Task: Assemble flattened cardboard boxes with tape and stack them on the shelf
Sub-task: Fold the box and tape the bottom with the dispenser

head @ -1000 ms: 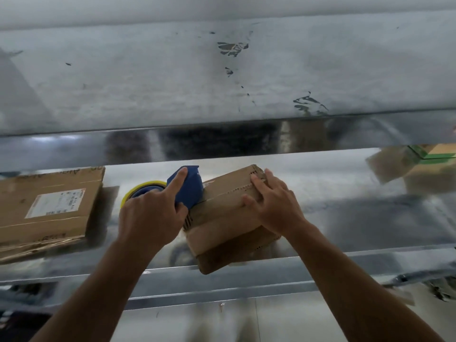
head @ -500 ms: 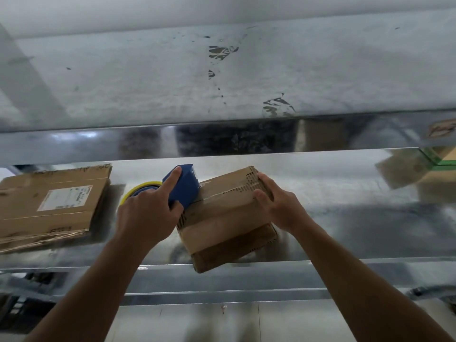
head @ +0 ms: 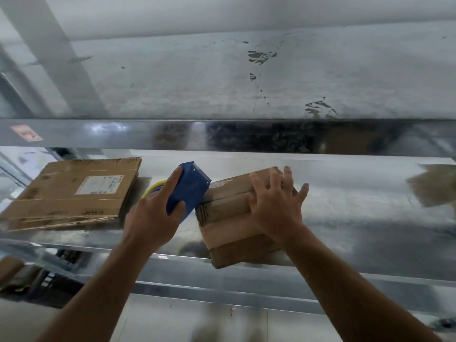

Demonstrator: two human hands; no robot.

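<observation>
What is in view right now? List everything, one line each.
box: one, brown, taped, at the shelf's front edge
tape dispenser: one, blue, against the box's left end
tape roll: one, yellow, on the dispenser, mostly hidden behind the left hand
flat cardboard: a stack, count unclear, brown, white label on top, left on the shelf
blurred cardboard: one, brown, far right on the shelf
shelf: one, shiny grey metal, across the middle
beam: one, grey metal, above the shelf
sticker: one, pinkish, left end of the beam
left hand: grips the tape dispenser
right hand: fingers spread, presses on the box's top
</observation>
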